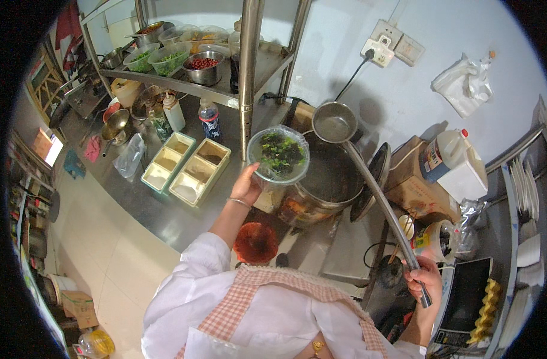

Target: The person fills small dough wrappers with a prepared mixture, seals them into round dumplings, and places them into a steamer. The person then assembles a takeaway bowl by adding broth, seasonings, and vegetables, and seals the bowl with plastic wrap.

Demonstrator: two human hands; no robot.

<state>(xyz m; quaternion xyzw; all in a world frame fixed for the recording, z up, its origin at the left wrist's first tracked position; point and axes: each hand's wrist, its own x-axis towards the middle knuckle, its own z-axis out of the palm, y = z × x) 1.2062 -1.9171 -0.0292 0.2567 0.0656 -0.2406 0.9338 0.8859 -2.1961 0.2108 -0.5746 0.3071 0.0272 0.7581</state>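
Note:
My left hand [247,186] holds a clear plastic-lined bowl [279,155] by its near left side; dark leafy food and chopped greens lie in it. At the right, my right hand [422,279] is closed around the long metal handle of a ladle [334,122]. The ladle's round cup is above the far rim of a large steel pot [329,202], which holds dark liquid. The bowl is beside the pot's left rim, partly over it. A dark round pot lid [373,179] stands on edge to the right of the pot. Below my left hand is a red round container [255,242].
On the steel counter [166,220] stand two seasoning boxes [201,172], squeeze and drink bottles [209,119] and pans. A steel shelf [166,83] above holds bowls of ingredients. Cardboard boxes [417,188], a jug and a microwave [464,296] are at right. A metal post rises before the shelf.

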